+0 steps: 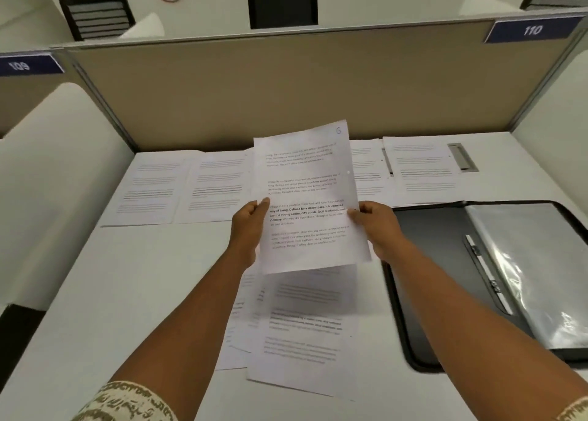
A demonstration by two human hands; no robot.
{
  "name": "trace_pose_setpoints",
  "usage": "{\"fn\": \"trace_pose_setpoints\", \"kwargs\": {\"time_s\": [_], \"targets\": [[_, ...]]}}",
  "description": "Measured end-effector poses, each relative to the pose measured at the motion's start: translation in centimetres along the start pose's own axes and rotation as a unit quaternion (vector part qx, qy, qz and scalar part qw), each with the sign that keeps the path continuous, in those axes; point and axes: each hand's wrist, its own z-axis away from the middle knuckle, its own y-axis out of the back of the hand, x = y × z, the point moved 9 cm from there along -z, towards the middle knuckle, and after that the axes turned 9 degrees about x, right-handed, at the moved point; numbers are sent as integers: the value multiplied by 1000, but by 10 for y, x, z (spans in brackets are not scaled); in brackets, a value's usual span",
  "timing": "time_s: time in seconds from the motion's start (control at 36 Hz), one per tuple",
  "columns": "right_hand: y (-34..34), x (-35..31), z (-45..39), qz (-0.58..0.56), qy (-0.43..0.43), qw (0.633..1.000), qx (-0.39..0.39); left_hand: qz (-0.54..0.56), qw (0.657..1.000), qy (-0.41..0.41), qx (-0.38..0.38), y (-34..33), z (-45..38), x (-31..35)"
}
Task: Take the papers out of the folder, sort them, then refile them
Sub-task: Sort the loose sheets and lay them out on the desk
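Note:
A printed sheet [305, 194] marked with a handwritten 6 in its top right corner is held up over the middle of the desk. My left hand [249, 221] pinches its left edge and my right hand [374, 225] pinches its right edge. Below it lies a loose pile of printed papers [299, 334] on the desk. Along the back of the desk several sheets are laid out side by side, at the left [149, 188], [219, 188] and at the right [423, 169]. The black folder [423, 261] lies open at the right, with clear sleeves [534, 267] and a metal fastener [486, 271].
A beige partition [286, 92] closes the back of the white desk [143, 287]. Blue labels 109 [22, 65] and 110 [531, 30] are fixed to it. A metal cable slot [463, 156] is at the back right. White side dividers stand left and right.

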Motion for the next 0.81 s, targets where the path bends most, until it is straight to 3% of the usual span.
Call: {"fn": "trace_pose_setpoints", "kwargs": {"time_s": [0.11, 0.19, 0.42, 0.58, 0.81], "targets": [[55, -2, -24, -19, -2, 1000, 12, -22, 986, 55, -157, -70, 23, -19], [101, 1, -44, -28, -10, 999, 23, -52, 978, 67, -192, -114, 36, -28], [205, 11, -92, -65, -51, 996, 26, -73, 982, 45, -167, -234, 40, -36], [273, 33, -113, -24, -93, 995, 26, -66, 988, 34, -133, -312, 38, -38], [360, 57, -145, -33, -107, 988, 110, -74, 986, 28, -148, -408, 41, -37]]}}
